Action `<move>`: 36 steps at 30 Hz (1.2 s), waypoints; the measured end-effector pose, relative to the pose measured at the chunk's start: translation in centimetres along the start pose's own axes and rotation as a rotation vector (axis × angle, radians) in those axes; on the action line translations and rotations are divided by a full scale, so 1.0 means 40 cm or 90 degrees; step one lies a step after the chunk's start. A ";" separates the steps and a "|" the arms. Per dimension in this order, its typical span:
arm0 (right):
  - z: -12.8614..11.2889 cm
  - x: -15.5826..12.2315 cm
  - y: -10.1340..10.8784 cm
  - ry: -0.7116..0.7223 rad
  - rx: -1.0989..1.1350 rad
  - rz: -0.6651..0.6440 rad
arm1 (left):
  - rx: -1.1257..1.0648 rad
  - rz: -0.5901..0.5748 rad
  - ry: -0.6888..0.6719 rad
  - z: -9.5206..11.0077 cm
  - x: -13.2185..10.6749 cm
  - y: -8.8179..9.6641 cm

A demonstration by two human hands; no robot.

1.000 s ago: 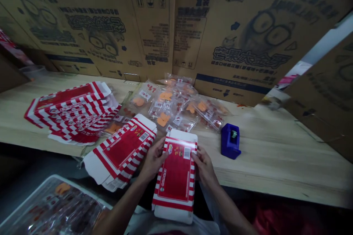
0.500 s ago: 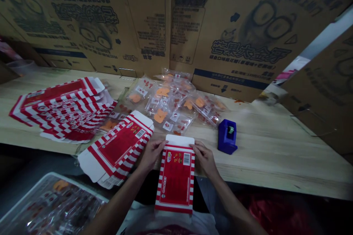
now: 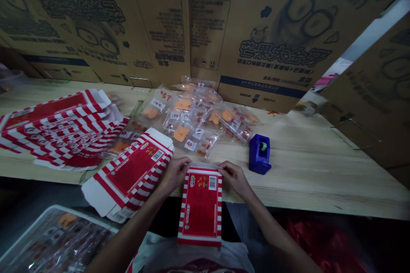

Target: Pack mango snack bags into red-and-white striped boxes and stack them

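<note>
A red carton with red-and-white striped edges (image 3: 201, 207) lies between my hands, its lower end near my lap and its top end over the table edge. My left hand (image 3: 177, 174) pinches its upper left corner. At the upper right corner, my right hand (image 3: 235, 178) grips with thumb and fingers. The white top flap (image 3: 203, 165) now shows only as a thin strip. Left of my left hand lie more flat striped cartons (image 3: 131, 170). Clear plastic packets (image 3: 188, 123) with orange and red pieces are heaped just beyond my hands.
A blue tape dispenser (image 3: 259, 155) stands right of my right hand. Folded striped cartons (image 3: 60, 126) are stacked on the left. A white-rimmed tub (image 3: 59, 207) of packets sits below the table edge. Tall cardboard boxes (image 3: 205, 21) wall off the back.
The carton's white top flap, standing out flat before, is now folded in between my hands. The whole view has shifted slightly, moving the table's things a little left.
</note>
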State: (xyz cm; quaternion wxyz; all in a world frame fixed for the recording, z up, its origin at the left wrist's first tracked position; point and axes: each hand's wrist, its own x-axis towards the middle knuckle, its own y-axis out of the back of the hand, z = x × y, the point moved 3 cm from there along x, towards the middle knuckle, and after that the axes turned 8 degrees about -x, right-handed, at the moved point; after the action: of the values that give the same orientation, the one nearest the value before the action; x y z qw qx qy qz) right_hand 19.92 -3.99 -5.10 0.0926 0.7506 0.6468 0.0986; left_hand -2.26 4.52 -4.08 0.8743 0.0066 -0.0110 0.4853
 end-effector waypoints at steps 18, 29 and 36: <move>-0.083 0.011 0.012 -0.047 -0.018 0.020 | 0.185 -0.003 -0.077 0.077 0.014 -0.013; -0.042 -0.013 -0.006 -0.082 0.067 0.039 | 0.117 -0.034 -0.028 0.026 -0.010 -0.018; -0.042 -0.062 -0.017 0.004 0.053 0.084 | 0.192 -0.031 -0.115 0.018 -0.052 -0.016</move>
State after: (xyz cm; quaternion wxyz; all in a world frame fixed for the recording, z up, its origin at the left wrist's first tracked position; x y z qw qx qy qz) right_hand 18.47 -6.31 -3.72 0.0525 0.7943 0.6001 0.0796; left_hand -2.84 2.38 -3.42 0.8703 0.1816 -0.0168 0.4576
